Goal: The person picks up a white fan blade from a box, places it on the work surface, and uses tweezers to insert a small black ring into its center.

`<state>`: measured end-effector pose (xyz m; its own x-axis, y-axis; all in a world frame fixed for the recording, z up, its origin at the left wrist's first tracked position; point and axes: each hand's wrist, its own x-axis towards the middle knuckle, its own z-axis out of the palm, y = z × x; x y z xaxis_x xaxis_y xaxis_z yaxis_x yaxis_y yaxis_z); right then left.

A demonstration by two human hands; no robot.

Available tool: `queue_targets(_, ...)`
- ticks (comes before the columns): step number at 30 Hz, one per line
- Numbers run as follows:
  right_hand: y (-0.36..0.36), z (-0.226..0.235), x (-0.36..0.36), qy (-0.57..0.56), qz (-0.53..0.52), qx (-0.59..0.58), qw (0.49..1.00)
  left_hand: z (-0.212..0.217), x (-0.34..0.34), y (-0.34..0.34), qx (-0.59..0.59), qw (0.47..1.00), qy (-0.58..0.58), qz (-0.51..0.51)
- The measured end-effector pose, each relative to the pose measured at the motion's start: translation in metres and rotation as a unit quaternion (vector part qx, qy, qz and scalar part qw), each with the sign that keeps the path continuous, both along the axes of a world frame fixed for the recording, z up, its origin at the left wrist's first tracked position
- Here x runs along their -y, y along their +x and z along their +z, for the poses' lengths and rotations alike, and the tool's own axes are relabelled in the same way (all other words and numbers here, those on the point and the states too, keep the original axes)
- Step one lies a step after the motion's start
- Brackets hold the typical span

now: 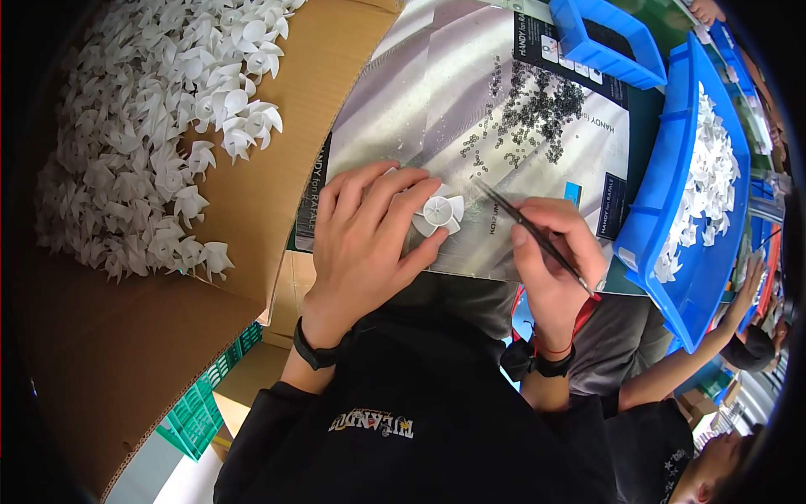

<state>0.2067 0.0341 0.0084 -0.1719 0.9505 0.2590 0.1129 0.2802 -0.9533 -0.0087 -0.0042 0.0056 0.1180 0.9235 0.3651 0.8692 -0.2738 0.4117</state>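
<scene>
My left hand [363, 225] rests at the middle of the work surface, its thumb and fingers round a small white fan blade [438, 210] with a round hub facing up. In my right hand [556, 265] is a pair of dark tweezers [529, 223], pinched between thumb and fingers. Their tips point to the upper left, just above and right of the fan blade and apart from it. I cannot make out whether the tips carry anything. Beyond them, many tiny dark rings [546, 105] lie scattered on the printed sheet [420, 101].
On the left stands a big cardboard box [231, 189] with heaps of white fan blades [151, 160]. A blue bin [646, 239] of white pieces [705, 181] is at the right. A smaller blue tray [646, 76] sits at the far edge. Another person [655, 437] works at the right.
</scene>
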Motion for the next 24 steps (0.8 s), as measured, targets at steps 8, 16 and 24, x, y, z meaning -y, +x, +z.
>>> queue_targets(8, 0.001, 0.008, 0.013, -0.008, 0.091, 0.031, 0.995, -0.001, -0.001, 0.001, 0.002, 1.0, 0.014, 0.008)
queue_targets(16, -0.003, 0.004, 0.01, 0.027, 0.08, 0.043, 0.995, -0.004, -0.001, 0.001, 0.014, 1.0, 0.02, 0.01)
queue_targets(24, -0.001, 0.007, 0.011, 0.022, 0.094, 0.056, 0.994, -0.002, 0.0, 0.001, 0.009, 1.0, 0.016, 0.007)
